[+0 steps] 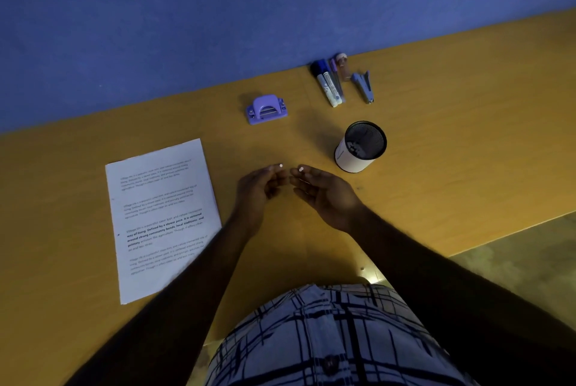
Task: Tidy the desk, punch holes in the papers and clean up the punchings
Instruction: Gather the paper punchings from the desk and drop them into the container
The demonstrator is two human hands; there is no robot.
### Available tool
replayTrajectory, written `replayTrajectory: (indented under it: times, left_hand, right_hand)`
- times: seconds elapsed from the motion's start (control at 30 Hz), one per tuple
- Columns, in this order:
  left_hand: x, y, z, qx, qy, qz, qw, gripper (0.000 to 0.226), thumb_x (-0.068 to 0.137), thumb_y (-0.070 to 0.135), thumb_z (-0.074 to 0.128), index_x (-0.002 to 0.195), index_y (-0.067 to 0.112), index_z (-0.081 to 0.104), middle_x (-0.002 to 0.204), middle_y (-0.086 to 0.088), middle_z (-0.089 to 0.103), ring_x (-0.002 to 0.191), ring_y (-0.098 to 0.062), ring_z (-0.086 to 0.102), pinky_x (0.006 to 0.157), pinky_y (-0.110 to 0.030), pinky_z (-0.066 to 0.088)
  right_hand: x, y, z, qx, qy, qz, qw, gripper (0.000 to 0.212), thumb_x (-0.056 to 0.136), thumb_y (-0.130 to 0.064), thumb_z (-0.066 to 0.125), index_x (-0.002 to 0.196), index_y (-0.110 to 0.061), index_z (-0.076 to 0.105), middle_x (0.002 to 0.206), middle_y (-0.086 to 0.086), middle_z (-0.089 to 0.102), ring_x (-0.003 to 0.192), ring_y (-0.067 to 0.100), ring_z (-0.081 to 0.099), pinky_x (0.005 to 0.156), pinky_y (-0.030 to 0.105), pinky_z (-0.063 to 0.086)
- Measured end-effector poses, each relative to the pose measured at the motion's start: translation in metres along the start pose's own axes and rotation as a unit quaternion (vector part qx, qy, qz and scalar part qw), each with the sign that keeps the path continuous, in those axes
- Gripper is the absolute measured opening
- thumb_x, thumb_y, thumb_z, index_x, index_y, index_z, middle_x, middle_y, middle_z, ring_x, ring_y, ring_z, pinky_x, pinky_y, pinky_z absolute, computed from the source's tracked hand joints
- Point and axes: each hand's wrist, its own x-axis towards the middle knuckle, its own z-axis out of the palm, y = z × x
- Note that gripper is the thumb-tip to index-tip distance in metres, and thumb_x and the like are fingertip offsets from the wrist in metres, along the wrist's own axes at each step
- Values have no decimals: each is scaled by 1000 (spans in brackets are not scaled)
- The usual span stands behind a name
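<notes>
My left hand (261, 189) and my right hand (324, 195) hover side by side over the middle of the yellow desk (436, 152), palms turned toward each other and fingers loosely bent. A tiny white punching (281, 165) sits at my left fingertips and another punching (300, 169) at my right fingertips. Whether they stick to the fingers or lie on the desk, I cannot tell. A stack of printed papers (162, 217) lies to the left under my left forearm. The purple hole punch (266, 109) stands further back.
A black mesh pen cup (361, 147) stands just right of my hands. Markers (327, 83), a small bottle (343, 64) and a blue stapler (363, 86) lie by the blue wall. One small white speck (362, 268) lies near the desk's front edge.
</notes>
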Motion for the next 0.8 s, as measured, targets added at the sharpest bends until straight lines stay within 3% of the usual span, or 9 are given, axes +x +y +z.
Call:
replayTrajectory:
  times: [0.13,0.27,0.4,0.53,0.63,0.7,0.8]
  left_hand:
    - [5,21,26,14,-34,42,998,26,98,17,49,94,20,74,87,-1,77,85,-15,72,67,-22,52]
    - [17,40,62,102,-75,87,988,21,95,20,53,93,19,74,83,3,76,82,-11,72,65,-21,50]
    - [36,51,99,199,-109,128,966,21,95,21,54,99,13,74,87,3,75,83,-6,71,65,-17,50]
    - [52,56,128,287,-108,187,933,23,93,20,57,93,8,76,85,-4,76,81,-11,71,75,-28,57]
    - [64,59,140,361,-109,212,902,24,91,22,59,95,7,77,86,-6,76,80,-13,71,73,-30,57]
    - [70,59,144,386,-107,215,891,23,91,22,61,99,6,76,91,-6,76,82,-12,70,75,-29,59]
    - [76,60,145,416,-95,225,876,19,87,18,66,97,6,76,93,-5,76,79,-8,67,72,-23,56]
  right_hand:
    - [-15,-27,-3,-34,6,-71,997,26,99,-4,42,110,-10,64,112,5,71,108,16,67,100,35,47]
    - [-30,-58,-17,-91,36,-140,985,26,98,-2,43,107,-9,66,113,8,70,110,19,65,101,37,47]
    - [-35,-88,-36,-152,113,-205,960,22,94,7,49,110,6,64,108,21,68,97,25,69,94,36,54]
    - [-32,-113,-55,-283,196,-243,907,23,88,12,56,106,5,69,102,26,70,82,26,69,87,38,57]
    - [-26,-122,-63,-352,210,-252,877,21,85,11,60,97,0,73,95,24,72,66,5,69,72,23,58]
    - [-21,-127,-69,-430,236,-250,835,14,84,1,66,93,-4,75,88,15,74,64,0,65,61,16,51]
    - [-16,-132,-76,-552,244,-257,755,8,84,-12,71,91,-12,75,86,5,73,75,11,66,63,26,51]
